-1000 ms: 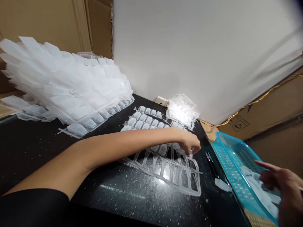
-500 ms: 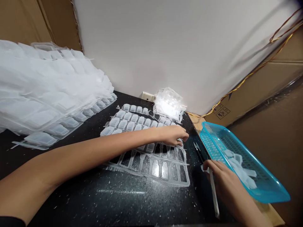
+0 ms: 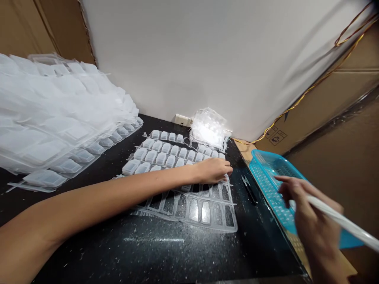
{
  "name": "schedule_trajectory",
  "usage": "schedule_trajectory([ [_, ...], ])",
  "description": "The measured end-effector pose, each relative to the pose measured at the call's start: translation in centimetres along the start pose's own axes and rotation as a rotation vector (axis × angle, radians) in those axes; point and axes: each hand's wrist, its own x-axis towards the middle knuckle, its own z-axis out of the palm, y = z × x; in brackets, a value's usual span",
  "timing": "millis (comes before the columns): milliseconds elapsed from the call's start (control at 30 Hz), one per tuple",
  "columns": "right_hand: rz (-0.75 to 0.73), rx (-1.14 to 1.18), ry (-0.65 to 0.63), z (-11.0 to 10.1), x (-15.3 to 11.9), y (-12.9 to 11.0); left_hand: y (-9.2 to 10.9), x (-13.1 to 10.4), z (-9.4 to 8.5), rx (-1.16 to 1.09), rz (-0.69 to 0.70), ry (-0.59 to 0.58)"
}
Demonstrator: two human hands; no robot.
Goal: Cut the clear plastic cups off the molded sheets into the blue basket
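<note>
My left hand (image 3: 213,170) reaches across a translucent moulded plastic sheet (image 3: 183,227), its fingers closed on the right side of it. Rows of small cup-like pieces (image 3: 161,158) stand in the sheet's far part; the near part is a bare frame with rectangular openings. Above the blue basket (image 3: 265,187) is my right hand (image 3: 314,215), index finger stretched out, with a long white stick-like tool (image 3: 340,221) held in it. The tool's working end is hidden by the hand. White pieces in the basket are mostly covered by this hand.
Small black thread snips (image 3: 248,189) lie on the black speckled countertop (image 3: 142,256). A tall stack of similar plastic sheets (image 3: 59,114) rises at the left. Clear plastic scraps (image 3: 209,128) sit by the wall, near a socket box (image 3: 182,120). Cardboard boxes (image 3: 340,106) stand at the right.
My right hand has moved right and up from the countertop to above the basket, still holding the white tool. A small white piece by its fingertips has left the counter. My left hand stays put.
</note>
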Motion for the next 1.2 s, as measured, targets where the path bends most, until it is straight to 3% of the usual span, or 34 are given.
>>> schedule_trajectory([
  [100, 0.264, 0.473, -0.288, 5.0, -0.5, 0.5, 0.1, -0.2, -0.4, -0.015, -0.021, 0.01],
  [233, 0.393, 0.613, -0.388, 9.0, -0.3, 2.1, 0.4, -0.5, -0.7, -0.012, -0.058, 0.018],
  [867, 0.383, 0.563, -0.416, 10.1, 0.0, 2.7, 1.0, 0.4, 0.1, 0.213, 0.111, -0.06],
  [967, 0.374, 0.534, -0.43, 10.0, 0.2, 2.4, 0.8, 1.0, -0.1, 0.068, 0.034, 0.081],
  [1100, 0.374, 0.516, -0.425, 9.9, 0.2, 2.0, -0.7, 1.5, -2.4, -0.451, -0.395, 0.495],
  [1200, 0.376, 0.519, -0.368, 9.9, 0.2, 1.8, -1.6, 1.1, -4.2, -0.617, -0.419, 0.597],
])
